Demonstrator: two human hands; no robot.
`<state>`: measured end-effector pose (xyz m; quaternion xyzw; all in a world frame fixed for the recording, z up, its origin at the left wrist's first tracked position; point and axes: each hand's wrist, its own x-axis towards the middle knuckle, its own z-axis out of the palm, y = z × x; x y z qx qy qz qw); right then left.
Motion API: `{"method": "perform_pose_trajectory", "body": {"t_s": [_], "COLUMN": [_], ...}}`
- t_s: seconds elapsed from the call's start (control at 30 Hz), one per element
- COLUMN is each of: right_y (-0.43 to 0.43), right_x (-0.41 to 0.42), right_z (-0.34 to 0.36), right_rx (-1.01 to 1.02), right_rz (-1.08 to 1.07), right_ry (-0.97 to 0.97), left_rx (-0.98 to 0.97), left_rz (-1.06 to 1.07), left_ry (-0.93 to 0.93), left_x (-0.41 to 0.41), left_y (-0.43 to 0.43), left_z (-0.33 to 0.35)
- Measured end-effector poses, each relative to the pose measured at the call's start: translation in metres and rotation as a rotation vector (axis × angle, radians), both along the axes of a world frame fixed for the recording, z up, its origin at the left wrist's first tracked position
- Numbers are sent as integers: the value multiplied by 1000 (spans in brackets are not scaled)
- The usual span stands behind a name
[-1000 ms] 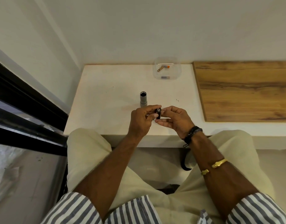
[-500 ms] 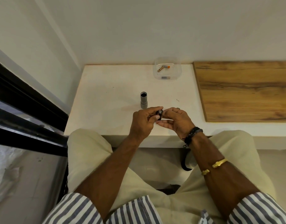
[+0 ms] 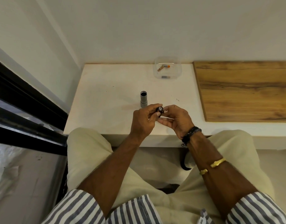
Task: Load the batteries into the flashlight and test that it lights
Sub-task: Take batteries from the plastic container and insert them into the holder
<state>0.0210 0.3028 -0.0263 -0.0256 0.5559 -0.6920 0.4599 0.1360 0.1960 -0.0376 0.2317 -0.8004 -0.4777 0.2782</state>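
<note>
The grey flashlight body (image 3: pixel 143 99) stands upright on the white table (image 3: pixel 106 97), its open end facing up. Just in front of it, both hands meet over the table. My left hand (image 3: pixel 143 121) pinches a small black battery holder (image 3: pixel 160 110) between thumb and fingers. My right hand (image 3: pixel 176 117) touches the holder's right side with its curled fingertips; what it pinches there is too small to make out. A clear plastic tub (image 3: pixel 167 68) at the table's back holds batteries (image 3: pixel 163 68), one of them orange-tipped.
A wooden board (image 3: pixel 245 91) covers the surface to the right of the white table. A dark window frame (image 3: pixel 26 101) runs along the left. The wall stands close behind the tub. My knees sit under the table's front edge.
Both hands stay together on the black holder and have shifted only slightly. The flashlight body and the tub have not moved.
</note>
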Motion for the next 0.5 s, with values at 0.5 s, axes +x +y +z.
{"method": "perform_pose_trajectory", "body": {"t_s": [0.5], "right_y": [12], "right_x": [-31], "right_z": [-5], "right_rx": [173], "right_rz": [-353], "right_ry": [348], "left_rx": [931], "left_rz": [39], "left_ry": [114], "left_x": [-14], "left_y": [3], "left_z": [-7]}}
